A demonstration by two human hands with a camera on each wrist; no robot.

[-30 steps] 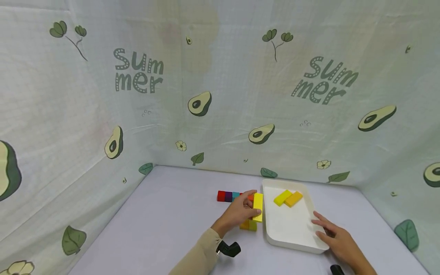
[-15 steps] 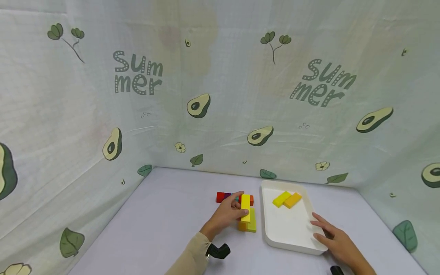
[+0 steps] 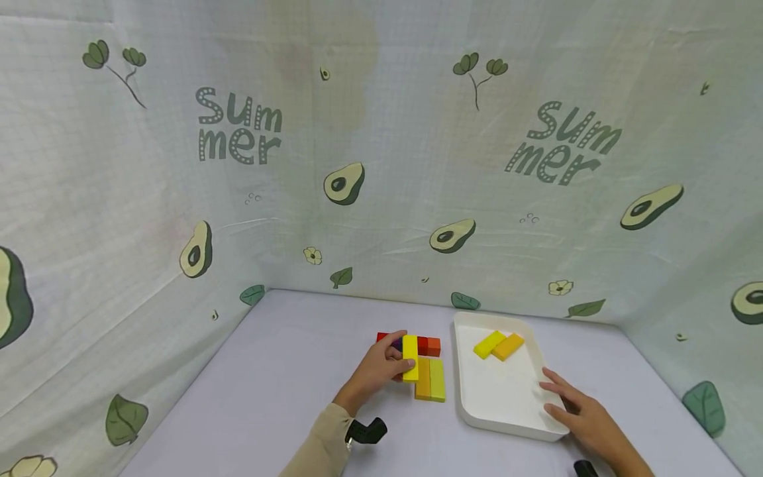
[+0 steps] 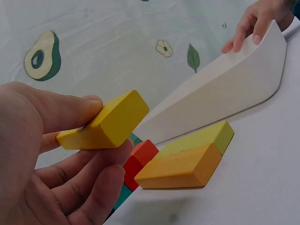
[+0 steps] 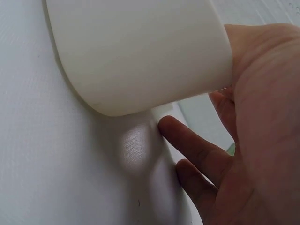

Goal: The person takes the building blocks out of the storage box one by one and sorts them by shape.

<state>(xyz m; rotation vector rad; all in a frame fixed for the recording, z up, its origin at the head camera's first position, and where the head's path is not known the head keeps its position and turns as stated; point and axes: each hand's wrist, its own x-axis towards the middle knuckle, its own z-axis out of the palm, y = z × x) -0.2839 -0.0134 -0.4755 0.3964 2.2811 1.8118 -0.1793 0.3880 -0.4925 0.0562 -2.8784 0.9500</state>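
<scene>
My left hand (image 3: 374, 368) pinches a yellow block (image 3: 410, 358) between thumb and fingers, raised above the table. Just right of it, an orange block (image 3: 422, 379) and a yellow-green block (image 3: 437, 380) lie side by side, touching. A row of coloured blocks (image 3: 434, 347), red at its right end, runs behind, partly hidden by the left hand. My right hand (image 3: 590, 424) rests at the right rim of a white tray (image 3: 507, 411), thumb over the wall and some fingers loosely extended outside it (image 5: 201, 159).
Inside the tray, towards the back, lie a yellow block (image 3: 489, 344) and an orange-yellow block (image 3: 508, 346), touching. A printed cloth (image 3: 381, 132) hangs behind and beside the white table (image 3: 286, 371).
My left hand has moved left with the yellow block, from beside the tray to left of the orange and yellow-green pair, uncovering them. The right hand has stayed at the tray's rim.
</scene>
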